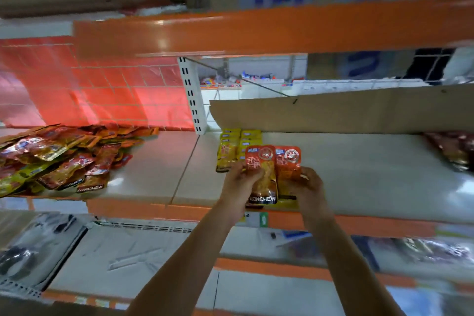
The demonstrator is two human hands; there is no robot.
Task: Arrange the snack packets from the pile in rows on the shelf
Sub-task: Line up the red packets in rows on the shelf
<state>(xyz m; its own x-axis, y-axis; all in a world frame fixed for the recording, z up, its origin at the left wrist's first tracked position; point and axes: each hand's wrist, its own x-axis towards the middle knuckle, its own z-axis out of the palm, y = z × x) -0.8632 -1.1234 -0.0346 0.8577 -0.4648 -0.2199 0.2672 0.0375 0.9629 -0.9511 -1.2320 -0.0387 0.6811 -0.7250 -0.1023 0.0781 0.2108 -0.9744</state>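
Observation:
Both hands hold orange snack packets above the white shelf. My left hand grips one orange packet by its left edge. My right hand grips a second orange packet by its right edge, side by side with the first. Just behind them, two short rows of yellow packets lie on the shelf. A loose pile of orange, red and yellow packets covers the shelf's left section.
A cardboard sheet leans along the back of the shelf. More dark-red packets lie at the far right. An orange shelf beam runs overhead, and a white slotted upright divides the two shelf sections. Lower shelves hold wrapped goods.

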